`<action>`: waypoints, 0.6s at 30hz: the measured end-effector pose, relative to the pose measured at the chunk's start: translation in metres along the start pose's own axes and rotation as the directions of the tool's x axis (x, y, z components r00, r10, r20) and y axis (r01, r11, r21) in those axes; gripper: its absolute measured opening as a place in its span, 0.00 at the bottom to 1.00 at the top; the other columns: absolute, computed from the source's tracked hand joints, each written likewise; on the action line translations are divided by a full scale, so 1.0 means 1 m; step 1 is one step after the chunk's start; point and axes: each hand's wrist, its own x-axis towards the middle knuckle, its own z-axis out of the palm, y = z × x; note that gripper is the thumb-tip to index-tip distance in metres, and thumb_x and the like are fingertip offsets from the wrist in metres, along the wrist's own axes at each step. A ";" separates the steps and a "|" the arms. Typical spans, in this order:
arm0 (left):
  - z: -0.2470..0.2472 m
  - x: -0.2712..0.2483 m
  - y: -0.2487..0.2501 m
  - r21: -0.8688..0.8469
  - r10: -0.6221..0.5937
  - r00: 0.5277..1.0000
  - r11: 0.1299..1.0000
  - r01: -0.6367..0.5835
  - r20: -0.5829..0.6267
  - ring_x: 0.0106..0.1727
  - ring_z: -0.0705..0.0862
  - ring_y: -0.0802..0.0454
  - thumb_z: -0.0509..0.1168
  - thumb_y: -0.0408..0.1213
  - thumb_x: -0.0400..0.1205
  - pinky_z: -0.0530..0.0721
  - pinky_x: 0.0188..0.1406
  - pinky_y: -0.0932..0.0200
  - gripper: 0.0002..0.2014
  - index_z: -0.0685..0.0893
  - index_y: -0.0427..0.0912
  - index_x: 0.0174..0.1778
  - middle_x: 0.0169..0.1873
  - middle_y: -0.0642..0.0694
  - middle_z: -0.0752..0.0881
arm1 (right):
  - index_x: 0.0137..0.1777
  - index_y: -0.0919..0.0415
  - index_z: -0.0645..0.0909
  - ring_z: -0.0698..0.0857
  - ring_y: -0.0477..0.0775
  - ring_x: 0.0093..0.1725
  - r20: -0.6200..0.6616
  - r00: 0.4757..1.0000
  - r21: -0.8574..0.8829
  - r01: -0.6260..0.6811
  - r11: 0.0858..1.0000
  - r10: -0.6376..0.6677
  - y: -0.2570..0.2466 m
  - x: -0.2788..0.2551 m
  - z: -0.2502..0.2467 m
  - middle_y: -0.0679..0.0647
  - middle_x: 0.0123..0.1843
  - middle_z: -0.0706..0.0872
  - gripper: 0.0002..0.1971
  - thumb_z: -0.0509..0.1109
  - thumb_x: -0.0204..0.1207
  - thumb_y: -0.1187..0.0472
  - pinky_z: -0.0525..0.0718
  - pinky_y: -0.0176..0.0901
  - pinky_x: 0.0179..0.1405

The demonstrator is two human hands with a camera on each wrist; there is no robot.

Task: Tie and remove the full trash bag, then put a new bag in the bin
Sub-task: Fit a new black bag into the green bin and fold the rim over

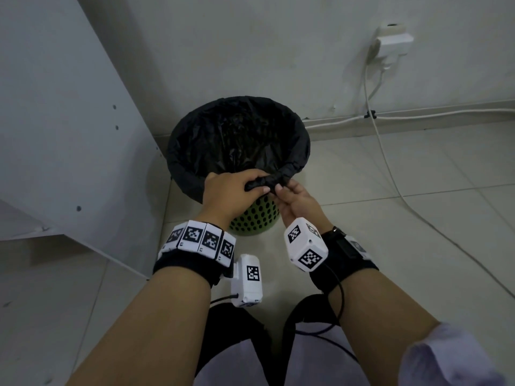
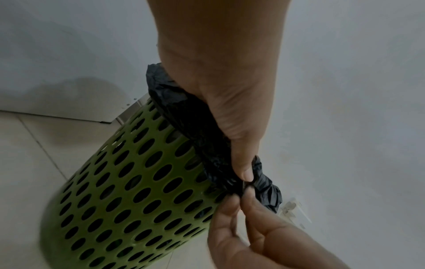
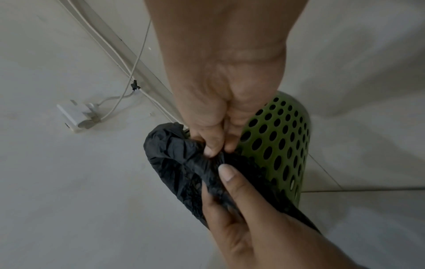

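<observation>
Both hands, left hand [image 1: 231, 190] and right hand [image 1: 292, 199], are pinching bunched slack of the black bag [image 1: 237, 135] at the green bin [image 1: 255, 218]'s near rim (apparently a fresh liner being snugged, task likely nearly finishing).

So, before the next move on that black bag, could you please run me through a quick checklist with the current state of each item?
1. Left hand holds the bunched bag edge: ok.
2. Right hand pinches the same bunch: ok, the right wrist view shows its fingertips on the plastic.
3. Black bag gathered closed and tied: not ok, its mouth lies open, folded over the rim.
4. Green bin upright on the floor: ok.
5. How full the bag is: cannot tell, the inside is dark.
6. White cable apart from the bin: ok, it runs along the floor to the right.
</observation>
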 end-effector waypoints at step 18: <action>-0.001 -0.003 -0.006 0.017 0.080 0.996 0.997 -0.079 -0.036 0.51 0.85 0.57 0.60 0.63 0.80 0.64 0.55 0.54 0.16 0.80 0.69 0.63 0.41 0.60 0.88 | 0.45 0.64 0.80 0.88 0.51 0.32 -0.163 0.973 -0.089 -0.179 0.980 0.163 -0.023 -0.003 0.030 0.55 0.29 0.90 0.07 0.68 0.81 0.60 0.84 0.44 0.47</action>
